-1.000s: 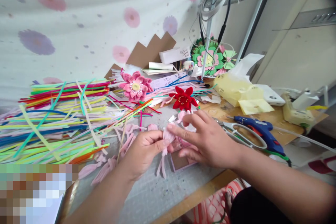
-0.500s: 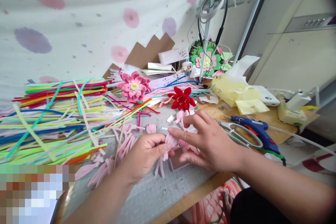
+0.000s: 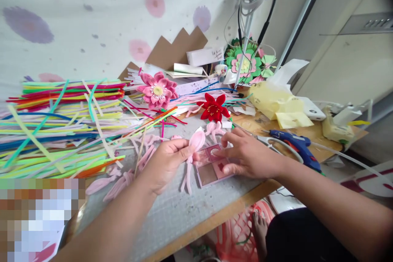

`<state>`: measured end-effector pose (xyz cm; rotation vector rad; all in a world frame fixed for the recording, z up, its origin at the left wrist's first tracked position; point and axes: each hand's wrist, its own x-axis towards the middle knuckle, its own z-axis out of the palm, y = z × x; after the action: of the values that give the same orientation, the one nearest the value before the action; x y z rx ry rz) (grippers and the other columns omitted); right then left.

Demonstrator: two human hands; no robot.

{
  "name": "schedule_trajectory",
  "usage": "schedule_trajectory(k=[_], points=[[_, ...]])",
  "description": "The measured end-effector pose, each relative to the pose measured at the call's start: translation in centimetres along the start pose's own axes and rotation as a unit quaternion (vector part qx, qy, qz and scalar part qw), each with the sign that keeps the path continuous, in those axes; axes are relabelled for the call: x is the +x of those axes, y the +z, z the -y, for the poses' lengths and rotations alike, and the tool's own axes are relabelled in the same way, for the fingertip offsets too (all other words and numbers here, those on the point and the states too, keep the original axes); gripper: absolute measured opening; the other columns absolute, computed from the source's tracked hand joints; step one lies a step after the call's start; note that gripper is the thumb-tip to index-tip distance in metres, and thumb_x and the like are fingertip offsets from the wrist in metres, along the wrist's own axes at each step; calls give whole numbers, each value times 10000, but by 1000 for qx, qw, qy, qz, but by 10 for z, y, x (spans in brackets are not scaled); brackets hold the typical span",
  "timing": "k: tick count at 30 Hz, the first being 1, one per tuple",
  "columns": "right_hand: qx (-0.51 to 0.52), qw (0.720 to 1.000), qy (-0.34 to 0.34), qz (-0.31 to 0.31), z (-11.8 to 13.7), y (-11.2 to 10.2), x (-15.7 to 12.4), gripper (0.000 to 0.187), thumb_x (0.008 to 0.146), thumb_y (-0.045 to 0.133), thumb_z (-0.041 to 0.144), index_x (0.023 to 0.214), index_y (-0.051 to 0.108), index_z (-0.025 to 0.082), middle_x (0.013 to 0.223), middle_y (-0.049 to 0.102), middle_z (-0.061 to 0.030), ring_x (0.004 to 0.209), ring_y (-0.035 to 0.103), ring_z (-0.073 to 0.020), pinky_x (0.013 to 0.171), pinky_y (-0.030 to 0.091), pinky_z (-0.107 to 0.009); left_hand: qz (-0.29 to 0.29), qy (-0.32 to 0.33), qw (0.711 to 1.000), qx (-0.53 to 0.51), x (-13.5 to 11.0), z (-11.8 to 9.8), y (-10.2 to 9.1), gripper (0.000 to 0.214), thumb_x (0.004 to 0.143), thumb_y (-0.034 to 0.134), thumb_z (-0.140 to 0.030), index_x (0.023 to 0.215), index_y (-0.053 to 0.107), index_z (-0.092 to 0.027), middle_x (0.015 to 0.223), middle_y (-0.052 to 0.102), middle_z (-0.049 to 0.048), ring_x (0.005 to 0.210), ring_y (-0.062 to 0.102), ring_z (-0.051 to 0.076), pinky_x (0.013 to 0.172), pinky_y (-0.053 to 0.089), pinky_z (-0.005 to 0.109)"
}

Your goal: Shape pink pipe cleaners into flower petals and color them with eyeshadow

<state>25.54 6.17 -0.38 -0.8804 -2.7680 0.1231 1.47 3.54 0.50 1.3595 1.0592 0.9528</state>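
My left hand (image 3: 172,159) pinches a pale pink petal (image 3: 197,140) shaped from fuzzy pipe cleaner, its two loose tails hanging below the fingers. Just to its right, a small flat palette (image 3: 208,174) with four compartments lies on the grey cutting mat (image 3: 172,217). The compartments show pink and brown tones. My right hand (image 3: 245,153) hovers over the palette's right side with fingers spread; the index fingertip is at the upper right compartment, and whether it touches I cannot tell. More pink petal pieces (image 3: 214,129) lie behind the palette.
Bundles of coloured pipe cleaners (image 3: 61,131) cover the left side. A pink flower (image 3: 158,91) and a red flower (image 3: 213,107) stand at the back. Scissors (image 3: 284,147) and a blue glue gun (image 3: 296,147) lie beyond my right forearm. A yellow plastic bag (image 3: 267,100) sits behind them.
My right hand has moved away from the petal and down to the palette, uncovering it. My left hand still holds the petal, now more upright and in plain view. The camera view has shifted slightly.
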Motion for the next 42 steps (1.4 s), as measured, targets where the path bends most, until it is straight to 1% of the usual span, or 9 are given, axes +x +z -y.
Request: schedule_trajectory(k=[3,8,13,15,18,20,27,31,42], points=[[-2,1000,-11,24,2,2,0,466,835,442,595,1112,649,282,948,509,-85,859,408,-217,791,350,-387,-23,-3,999,-34,0,1,2,300,759,631,-388,597,621,-136,623,563,20,643,501,144,642,373,275],[-19,999,6,48,6,3,6,471,839,428,597,1143,624,295,946,515,-81,854,414,-221,783,344,-397,-72,-28,979,-186,0,2,6,261,688,720,-360,622,610,-133,585,525,-14,603,520,118,611,412,252],[-58,998,15,23,7,6,8,517,815,430,633,1136,627,279,937,529,-85,858,426,-237,794,352,-429,-93,-50,956,-276,1,5,6,217,656,759,-293,642,617,-130,619,549,-8,621,544,110,605,442,233],[-54,997,28,-38,7,3,5,535,844,400,608,1166,611,237,935,527,-94,846,430,-229,787,369,-414,-96,-48,954,-281,3,7,6,193,645,769,-262,666,633,-126,639,569,0,641,553,111,608,447,224],[-39,986,37,-159,10,-3,3,607,876,357,577,1300,495,166,969,501,-113,857,434,-225,776,393,-389,-100,-43,952,-286,3,8,7,167,652,765,-227,705,647,-121,659,586,2,644,552,99,598,450,206],[-47,979,28,-196,16,-6,4,666,871,335,598,1367,406,159,999,480,-121,876,432,-233,787,396,-398,-104,-56,946,-303,3,7,10,157,665,756,-220,700,638,-122,651,582,-3,626,547,92,586,451,201],[-90,982,-22,-165,30,5,14,711,824,336,668,1406,331,259,1007,477,-99,882,413,-244,814,372,-441,-88,-94,929,-347,-3,4,17,138,674,739,-187,700,618,-125,634,578,2,575,520,92,568,453,218],[-93,980,-11,-173,27,5,14,710,827,356,657,1416,306,265,1027,459,-101,884,398,-245,807,368,-434,-55,-89,931,-350,-4,5,16,145,689,728,-217,678,609,-135,589,569,3,558,510,97,582,444,223],[-37,982,5,-183,35,-4,15,615,828,402,624,1267,522,210,943,449,-94,843,401,-233,766,364,-412,-43,-78,962,-257,-4,6,18,237,631,776,-292,609,600,-134,577,540,-17,570,489,92,585,408,218]])
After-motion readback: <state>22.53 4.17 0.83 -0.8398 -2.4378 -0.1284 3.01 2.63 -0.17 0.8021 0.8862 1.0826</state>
